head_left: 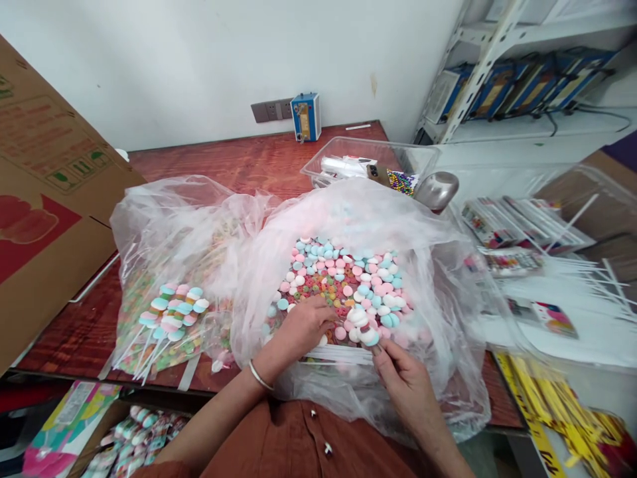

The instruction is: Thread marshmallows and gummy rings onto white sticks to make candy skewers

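Observation:
My right hand [403,378] pinches a partly filled marshmallow skewer [361,324], with white, pink and pale blue pieces on it and something darker between them. To its left, my left hand [309,324] reaches down among the candy with fingers bent together; whatever its fingertips hold is hidden. Beneath both hands lies an opened clear plastic bag [438,312] with loose pastel marshmallows [383,282] around a patch of colourful ring gummies [323,287]. White sticks [343,354] lie in a bundle along the near side, below the hands.
Several finished skewers [172,309] lie on another clear bag [189,212] at left. A cardboard box [50,166] stands far left. Behind sits a clear bin [368,147] near a metal scoop [436,189]. At right, a plastic tub [587,345] holds sticks and packets.

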Action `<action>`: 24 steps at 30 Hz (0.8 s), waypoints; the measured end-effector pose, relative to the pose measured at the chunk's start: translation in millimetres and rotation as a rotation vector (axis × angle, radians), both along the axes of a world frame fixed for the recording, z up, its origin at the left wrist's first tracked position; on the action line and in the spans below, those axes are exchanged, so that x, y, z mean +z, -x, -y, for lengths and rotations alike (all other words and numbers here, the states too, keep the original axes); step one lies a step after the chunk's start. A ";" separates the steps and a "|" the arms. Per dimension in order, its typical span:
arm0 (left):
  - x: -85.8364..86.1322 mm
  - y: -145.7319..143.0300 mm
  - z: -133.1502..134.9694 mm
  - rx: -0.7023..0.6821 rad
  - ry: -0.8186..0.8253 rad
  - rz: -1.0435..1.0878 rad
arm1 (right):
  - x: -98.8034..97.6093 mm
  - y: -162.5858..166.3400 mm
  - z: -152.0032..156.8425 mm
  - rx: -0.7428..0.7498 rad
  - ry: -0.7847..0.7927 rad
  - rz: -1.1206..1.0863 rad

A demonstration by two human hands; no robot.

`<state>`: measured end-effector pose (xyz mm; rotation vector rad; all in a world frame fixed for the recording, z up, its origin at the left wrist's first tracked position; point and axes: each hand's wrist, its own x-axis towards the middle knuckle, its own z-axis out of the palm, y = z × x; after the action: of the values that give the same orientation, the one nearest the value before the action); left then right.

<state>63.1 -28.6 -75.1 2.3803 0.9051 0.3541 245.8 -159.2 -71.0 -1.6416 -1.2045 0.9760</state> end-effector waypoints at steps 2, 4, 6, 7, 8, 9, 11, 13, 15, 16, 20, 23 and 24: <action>-3.5 -3.9 1.5 -0.040 -0.067 -0.084 | -1.0 -1.2 0.0 -0.001 0.001 0.015; -5.0 -5.8 3.0 -0.042 -0.089 -0.092 | -1.9 -1.7 0.3 0.007 0.009 0.044; -5.4 -5.1 3.5 0.000 -0.061 -0.034 | -2.1 -1.6 0.6 0.019 0.023 0.081; -5.5 -3.8 3.3 0.041 -0.039 -0.001 | -1.8 -1.4 0.6 0.023 0.028 0.101; -5.5 -2.0 2.7 0.096 -0.018 0.024 | -1.5 -1.2 0.6 0.024 0.033 0.122; -5.5 0.0 1.9 0.163 -0.003 0.042 | -1.0 -0.9 0.5 0.025 0.036 0.140; -5.4 3.7 0.3 0.291 -0.015 0.059 | 0.0 -0.5 0.0 0.024 0.033 0.169; -4.6 5.6 -0.7 0.337 -0.065 0.065 | 0.6 -0.2 -0.9 0.023 0.027 0.183; -3.7 4.8 -0.7 0.282 -0.103 0.056 | 0.8 -0.1 -1.7 0.023 0.019 0.190; -3.5 3.5 -0.5 0.237 -0.114 0.039 | 0.9 -0.1 -2.0 0.022 0.016 0.193; -5.6 -3.6 0.3 0.104 -0.153 -0.073 | 0.4 -1.4 -1.3 0.019 0.015 0.202; -7.0 -7.4 -0.1 0.105 -0.155 -0.094 | -2.0 -2.8 0.9 0.036 0.022 0.210; -6.7 -8.1 -0.4 0.129 -0.137 -0.060 | -3.4 -3.0 1.7 0.046 0.024 0.216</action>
<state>71.2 -28.2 -81.9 2.4744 1.0973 0.4077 248.7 -160.9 -74.4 -1.7800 -1.3840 0.8600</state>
